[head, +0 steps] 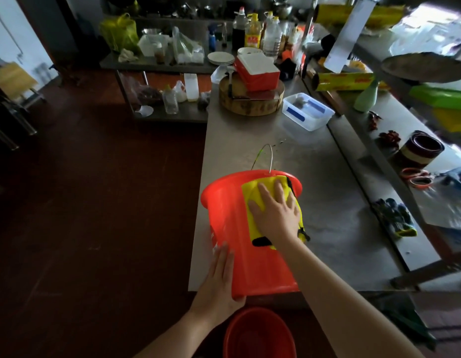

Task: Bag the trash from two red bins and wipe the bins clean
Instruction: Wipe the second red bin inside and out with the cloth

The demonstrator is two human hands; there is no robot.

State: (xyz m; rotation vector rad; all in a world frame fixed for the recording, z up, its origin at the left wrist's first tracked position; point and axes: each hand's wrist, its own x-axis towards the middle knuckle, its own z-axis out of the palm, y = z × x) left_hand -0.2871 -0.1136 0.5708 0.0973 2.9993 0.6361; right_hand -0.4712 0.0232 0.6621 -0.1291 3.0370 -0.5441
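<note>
Two red bins are in view from above. The first bin (250,254) lies on its side at the near left corner of a steel counter (327,202). Its open mouth is turned away from the viewer and its base sits at the near edge. A thin wire handle (263,156) arches up from its far rim.

The right hand (275,215) lies flat with the fingers spread. It presses a yellow cloth (252,195) with black trim against the upper side of this bin, close to the rim. The left hand (219,277) rests against the bin's left side near the base, fingers straight and together, clasping nothing.

The second bin (257,334) stands mouth up on the dark floor, just below the counter's near edge. The bottom of the view cuts part of it off.

At the far end of the counter sits a round wooden chopping block (250,104) with a red and white box (257,71) on top. A clear plastic tub (308,111) stands just to the right of the block.
</note>
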